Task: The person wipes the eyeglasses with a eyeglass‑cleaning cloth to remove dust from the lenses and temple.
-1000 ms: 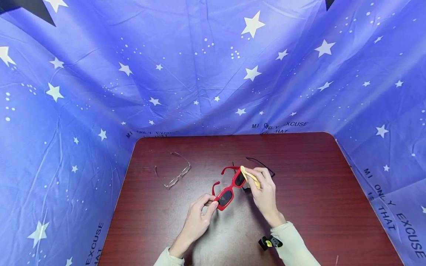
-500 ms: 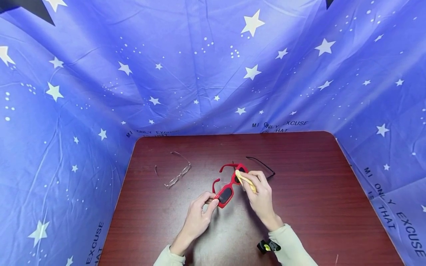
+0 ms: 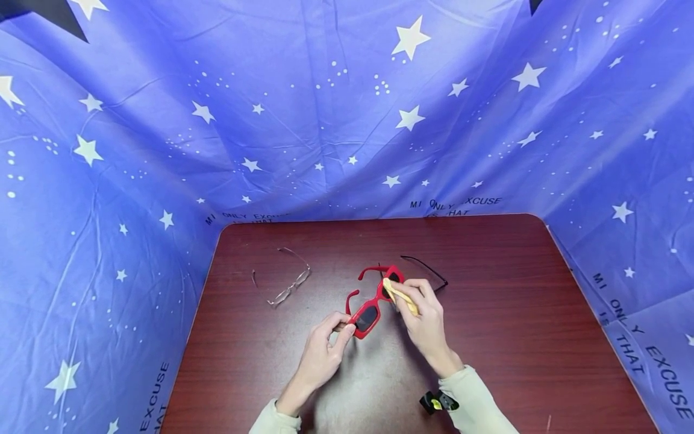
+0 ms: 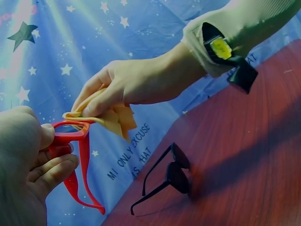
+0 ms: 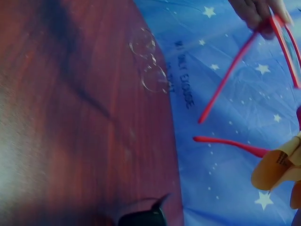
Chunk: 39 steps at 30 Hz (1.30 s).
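Evidently the red sunglasses [image 3: 378,299] are up above the tabletop [image 3: 515,289], slanted between two hands, with both temples unfolded and pointing away from the person. The left hand [image 3: 321,354] has its grip closed, thumb against fingers, on the near end of the frame, beside one dark lens. The right hand [image 3: 425,319] has its grip pinched on a folded yellow cloth [image 3: 403,299], which lies over part of the farther lens. Beyond, a black pair [image 4: 178,177] sits on the tabletop, partly hidden behind the right hand in the head view, while clear glasses [image 3: 291,288] rest farther left, temples spread. Blue starry fabric [image 3: 325,120] hangs around.
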### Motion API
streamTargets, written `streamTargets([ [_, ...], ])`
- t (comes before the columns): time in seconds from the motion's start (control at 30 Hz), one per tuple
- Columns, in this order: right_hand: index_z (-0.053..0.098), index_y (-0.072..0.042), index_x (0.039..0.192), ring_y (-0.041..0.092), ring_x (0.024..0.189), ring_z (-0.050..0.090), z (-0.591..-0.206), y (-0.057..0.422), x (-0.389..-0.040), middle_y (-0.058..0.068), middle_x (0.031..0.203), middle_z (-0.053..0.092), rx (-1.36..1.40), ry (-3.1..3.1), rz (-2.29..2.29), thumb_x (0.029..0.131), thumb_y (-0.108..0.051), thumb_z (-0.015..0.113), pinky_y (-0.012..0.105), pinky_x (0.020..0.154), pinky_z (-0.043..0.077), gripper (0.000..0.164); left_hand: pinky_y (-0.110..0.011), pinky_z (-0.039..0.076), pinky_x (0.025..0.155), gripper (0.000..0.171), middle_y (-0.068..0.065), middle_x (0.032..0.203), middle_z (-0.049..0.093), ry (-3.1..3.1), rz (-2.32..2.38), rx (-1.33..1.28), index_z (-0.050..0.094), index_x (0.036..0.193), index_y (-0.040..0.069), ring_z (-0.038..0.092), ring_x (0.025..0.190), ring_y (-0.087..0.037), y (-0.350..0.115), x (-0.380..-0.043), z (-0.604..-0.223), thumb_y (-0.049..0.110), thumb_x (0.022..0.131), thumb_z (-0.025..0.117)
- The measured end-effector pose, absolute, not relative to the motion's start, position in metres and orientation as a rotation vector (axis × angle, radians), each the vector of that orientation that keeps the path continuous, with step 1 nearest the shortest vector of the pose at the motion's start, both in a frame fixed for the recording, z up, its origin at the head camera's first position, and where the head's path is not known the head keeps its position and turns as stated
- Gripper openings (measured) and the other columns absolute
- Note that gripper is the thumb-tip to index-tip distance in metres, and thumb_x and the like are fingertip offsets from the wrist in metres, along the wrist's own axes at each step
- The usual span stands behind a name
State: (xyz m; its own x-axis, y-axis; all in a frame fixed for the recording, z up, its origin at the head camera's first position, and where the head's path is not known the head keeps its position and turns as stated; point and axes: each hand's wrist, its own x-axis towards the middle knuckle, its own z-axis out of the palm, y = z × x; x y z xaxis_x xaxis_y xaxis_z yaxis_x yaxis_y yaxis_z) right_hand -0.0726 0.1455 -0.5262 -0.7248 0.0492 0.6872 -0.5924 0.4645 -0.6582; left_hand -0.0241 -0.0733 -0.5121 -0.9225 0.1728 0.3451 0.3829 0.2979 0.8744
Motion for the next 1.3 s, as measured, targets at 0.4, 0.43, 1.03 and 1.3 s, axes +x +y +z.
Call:
streamTargets([
  [0.4, 0.078, -0.002, 0.107, 0.022, 0.087, 0.060, -0.526, 0.149, -0.082, 0.016, 0.098, 0.065, 0.388, -2.057, 1.249, 0.075, 0.019, 0.078, 0.011, 0.080, 0.044, 0.038, -0.026, 0.055, 0.073, 0.005, -0.001, 0.087, 0.073, -2.358, -1.668, -0.548, 0.071, 0.099, 0.008, 0.067, 0.080, -0.008, -0.075, -0.024, -0.513, 0.004, 0.097, 0.068],
  [0.43, 0.078, -0.001, 0.107, 0.023, 0.086, 0.059, -0.526, 0.151, -0.084, 0.017, 0.098, 0.065, 0.375, -2.050, 1.243, 0.074, 0.020, 0.078, 0.011, 0.081, 0.043, 0.039, -0.026, 0.055, 0.073, 0.006, -0.002, 0.087, 0.073, -2.357, -1.669, -0.554, 0.071, 0.099, 0.008, 0.067, 0.080, -0.008, -0.075, -0.024, -0.514, 0.004, 0.097, 0.068],
  [1.03, 0.076, 0.000, 0.109, 0.017, 0.088, 0.059, -0.534, 0.143, -0.064, 0.015, 0.102, 0.063, 0.501, -2.054, 1.332, 0.072, 0.018, 0.078, 0.011, 0.077, 0.044, 0.041, -0.022, 0.054, 0.070, 0.007, -0.004, 0.088, 0.073, -2.313, -1.617, -0.606, 0.072, 0.100, 0.006, 0.067, 0.076, -0.010, -0.077, -0.024, -0.512, 0.001, 0.095, 0.069],
  [1.3, 0.073, 0.006, 0.110, 0.020, 0.092, 0.060, -0.520, 0.129, -0.057, 0.022, 0.102, 0.060, 0.454, -2.025, 1.359, 0.069, 0.026, 0.076, 0.010, 0.087, 0.043, 0.046, -0.017, 0.053, 0.071, 0.005, -0.002, 0.090, 0.072, -2.291, -1.479, -0.727, 0.071, 0.101, 0.006, 0.068, 0.078, -0.010, -0.077, -0.026, -0.513, 0.006, 0.097, 0.069],
])
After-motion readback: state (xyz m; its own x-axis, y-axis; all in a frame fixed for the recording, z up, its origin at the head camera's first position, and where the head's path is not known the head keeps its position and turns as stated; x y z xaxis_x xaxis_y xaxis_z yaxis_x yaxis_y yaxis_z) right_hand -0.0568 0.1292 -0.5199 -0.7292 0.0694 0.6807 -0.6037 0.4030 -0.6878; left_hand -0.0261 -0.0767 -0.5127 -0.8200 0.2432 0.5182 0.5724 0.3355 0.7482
